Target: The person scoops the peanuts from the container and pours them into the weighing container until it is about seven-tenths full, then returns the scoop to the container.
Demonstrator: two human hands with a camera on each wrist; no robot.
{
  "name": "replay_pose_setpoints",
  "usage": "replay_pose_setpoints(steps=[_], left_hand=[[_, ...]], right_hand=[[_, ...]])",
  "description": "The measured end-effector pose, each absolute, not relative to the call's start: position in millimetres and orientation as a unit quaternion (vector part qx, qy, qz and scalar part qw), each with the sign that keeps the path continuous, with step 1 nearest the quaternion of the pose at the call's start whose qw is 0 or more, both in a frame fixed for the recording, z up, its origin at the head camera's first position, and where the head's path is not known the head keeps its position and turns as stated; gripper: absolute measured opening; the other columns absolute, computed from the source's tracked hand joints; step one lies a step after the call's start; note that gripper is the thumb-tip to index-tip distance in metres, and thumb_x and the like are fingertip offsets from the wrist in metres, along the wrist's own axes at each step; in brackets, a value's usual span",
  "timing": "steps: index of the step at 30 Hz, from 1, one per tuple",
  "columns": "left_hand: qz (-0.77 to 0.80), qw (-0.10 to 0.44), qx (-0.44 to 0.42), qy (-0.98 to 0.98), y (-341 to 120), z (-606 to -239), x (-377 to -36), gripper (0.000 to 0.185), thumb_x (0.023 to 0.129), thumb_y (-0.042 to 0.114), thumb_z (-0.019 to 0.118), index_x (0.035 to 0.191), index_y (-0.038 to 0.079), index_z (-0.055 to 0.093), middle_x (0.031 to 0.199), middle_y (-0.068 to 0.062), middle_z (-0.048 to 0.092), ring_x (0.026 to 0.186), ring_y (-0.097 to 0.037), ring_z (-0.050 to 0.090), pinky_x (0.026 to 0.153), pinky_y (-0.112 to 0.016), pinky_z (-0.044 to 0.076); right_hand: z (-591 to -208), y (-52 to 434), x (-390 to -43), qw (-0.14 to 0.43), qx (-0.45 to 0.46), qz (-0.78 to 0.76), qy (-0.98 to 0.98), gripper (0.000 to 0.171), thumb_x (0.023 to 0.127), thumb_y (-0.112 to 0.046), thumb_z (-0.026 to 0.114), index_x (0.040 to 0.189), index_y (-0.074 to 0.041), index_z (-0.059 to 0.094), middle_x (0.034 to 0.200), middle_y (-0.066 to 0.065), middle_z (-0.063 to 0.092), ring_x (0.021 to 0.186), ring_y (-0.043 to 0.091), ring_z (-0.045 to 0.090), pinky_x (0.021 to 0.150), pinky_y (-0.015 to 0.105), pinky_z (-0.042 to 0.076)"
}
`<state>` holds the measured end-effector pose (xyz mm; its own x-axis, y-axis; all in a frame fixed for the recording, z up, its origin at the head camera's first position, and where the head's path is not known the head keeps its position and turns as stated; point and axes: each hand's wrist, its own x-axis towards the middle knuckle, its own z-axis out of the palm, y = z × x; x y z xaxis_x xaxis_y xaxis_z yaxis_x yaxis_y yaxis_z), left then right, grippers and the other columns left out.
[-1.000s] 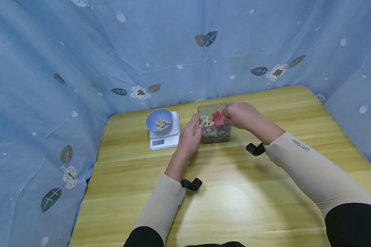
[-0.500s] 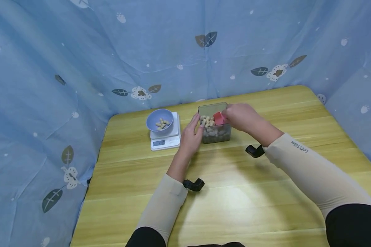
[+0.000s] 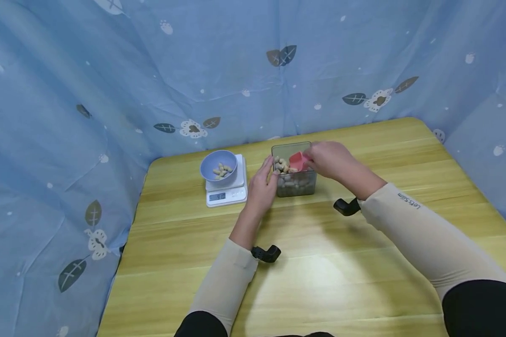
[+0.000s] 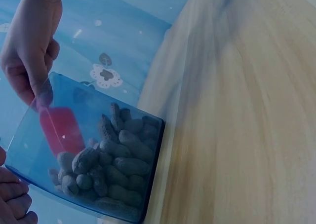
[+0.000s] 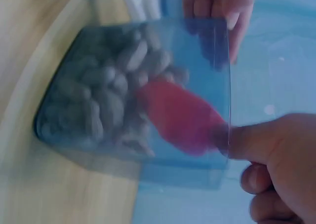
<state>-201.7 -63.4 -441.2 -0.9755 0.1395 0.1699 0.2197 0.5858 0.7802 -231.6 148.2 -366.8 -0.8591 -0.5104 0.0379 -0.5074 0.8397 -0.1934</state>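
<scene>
A clear square container [image 3: 294,183] [image 4: 29,150] [image 5: 217,61] holds peanuts in shells [image 3: 283,164] [image 4: 118,160] [image 5: 108,95]. My right hand [image 3: 326,158] [image 4: 29,46] [image 5: 276,155] pinches the handle of a red scoop [image 3: 297,160] [image 4: 61,130] [image 5: 180,115] whose blade dips into the peanuts. My left hand [image 3: 262,183] [image 4: 12,199] [image 5: 217,7] rests with straight fingers against the container's left wall. To the left, a lilac bowl [image 3: 218,164] with a few peanuts stands on a white digital scale [image 3: 226,188].
The wooden table [image 3: 320,262] is bounded by blue patterned cloth [image 3: 109,93] at the back and both sides. Black wrist mounts [image 3: 266,253] [image 3: 345,206] hang under each forearm just above the tabletop.
The red scoop has tilted and shifted slightly inside the container. Both hands stay where they were at the container.
</scene>
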Motion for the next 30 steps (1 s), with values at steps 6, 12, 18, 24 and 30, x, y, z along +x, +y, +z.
replay_pose_setpoints(steps=[6,12,18,24,30], left_hand=[[-0.446,0.045,-0.093,-0.889,-64,-442,-201,0.052,0.103,0.027,0.043,0.153,0.019,0.036,0.159,0.009,0.031,0.147,-0.021,0.031,0.121,-0.038,0.027],[-0.444,0.048,-0.103,-0.889,-64,-443,-201,0.052,0.103,0.028,0.042,0.154,0.02,0.035,0.159,0.009,0.031,0.147,-0.017,0.031,0.121,-0.037,0.026],[-0.442,0.045,-0.111,-0.889,-64,-444,-200,0.052,0.104,0.029,0.041,0.154,0.02,0.033,0.16,0.008,0.03,0.147,-0.018,0.03,0.121,-0.038,0.026],[-0.44,0.04,-0.108,-0.891,-64,-444,-200,0.052,0.104,0.032,0.039,0.155,0.022,0.031,0.16,0.01,0.028,0.148,-0.018,0.029,0.121,-0.038,0.026],[-0.438,0.042,-0.111,-0.891,-67,-444,-200,0.052,0.104,0.031,0.038,0.155,0.022,0.032,0.16,0.01,0.028,0.148,-0.015,0.029,0.121,-0.036,0.026]], right_hand=[[-375,148,-232,-0.004,-0.274,-0.14,0.952,0.024,0.096,-0.015,0.062,0.072,-0.013,0.06,0.071,0.001,0.059,0.063,0.018,0.05,0.058,0.032,0.04],[-389,148,-234,-0.011,-0.241,-0.187,0.952,0.019,0.096,-0.023,0.065,0.104,-0.008,0.074,0.098,0.011,0.072,0.089,0.03,0.067,0.074,0.044,0.053],[-390,145,-231,-0.002,-0.221,-0.205,0.954,0.03,0.095,-0.025,0.066,0.118,-0.005,0.072,0.11,0.014,0.072,0.087,0.029,0.066,0.073,0.045,0.053],[-386,155,-230,0.02,-0.197,-0.254,0.947,0.033,0.096,-0.026,0.065,0.121,-0.005,0.071,0.108,0.014,0.072,0.076,0.023,0.059,0.069,0.04,0.047],[-391,169,-227,0.049,-0.17,-0.342,0.923,0.036,0.096,-0.029,0.065,0.123,-0.006,0.069,0.112,0.014,0.071,0.088,0.026,0.061,0.076,0.043,0.051]])
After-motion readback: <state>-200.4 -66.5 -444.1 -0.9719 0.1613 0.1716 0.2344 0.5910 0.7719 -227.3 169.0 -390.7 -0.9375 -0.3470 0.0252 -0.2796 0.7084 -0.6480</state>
